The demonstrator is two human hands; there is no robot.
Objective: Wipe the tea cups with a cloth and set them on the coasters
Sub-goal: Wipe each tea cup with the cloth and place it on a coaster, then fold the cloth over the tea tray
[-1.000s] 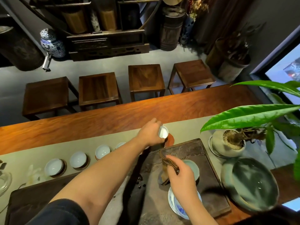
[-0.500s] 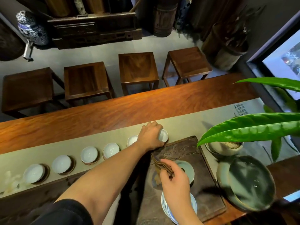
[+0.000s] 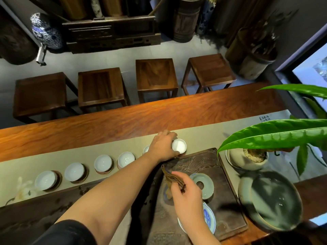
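My left hand grips a small white tea cup by its side, the cup upright and low over a brown coaster at the right end of the row. Several more white cups stand on coasters along the grey table runner to the left; one is partly hidden behind my left hand. My right hand pinches a folded brown cloth above the dark tea tray.
On the tray lie a celadon saucer with a hole and a blue-and-white dish. A large celadon bowl and a potted plant with long leaves stand at the right. Wooden stools line the table's far side.
My left hand has lowered the cup from a tilt to upright over the coaster at the row's right end. My right hand with the cloth has stayed over the tray.
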